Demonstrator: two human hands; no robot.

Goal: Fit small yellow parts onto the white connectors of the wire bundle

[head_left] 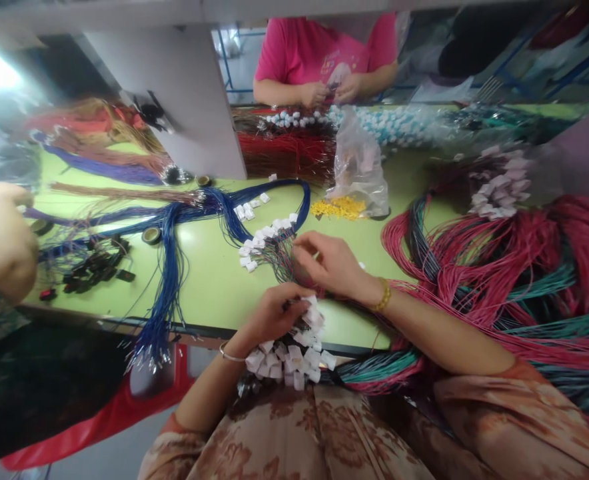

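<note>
My left hand [276,312] is closed at the table's front edge, its fingertips on a wire with a white tag [313,312]. Below it, a bunch of white tags [294,360] on wires hangs over the edge against my lap. My right hand [330,263] is just above and to the right, its fingers curled together beside thin dark wires [283,259]. What its fingertips hold is too small to make out. Those wires end in a row of white tags [262,240] lying on the table.
Blue wires [172,267] drape over the front edge at left, near tape rolls [151,235] and black connectors [97,267]. Yellow pieces [342,207] lie by a plastic bag [359,163]. Red and green wires [504,267] heap at right. One person sits opposite; another person's hand [4,240] is at left.
</note>
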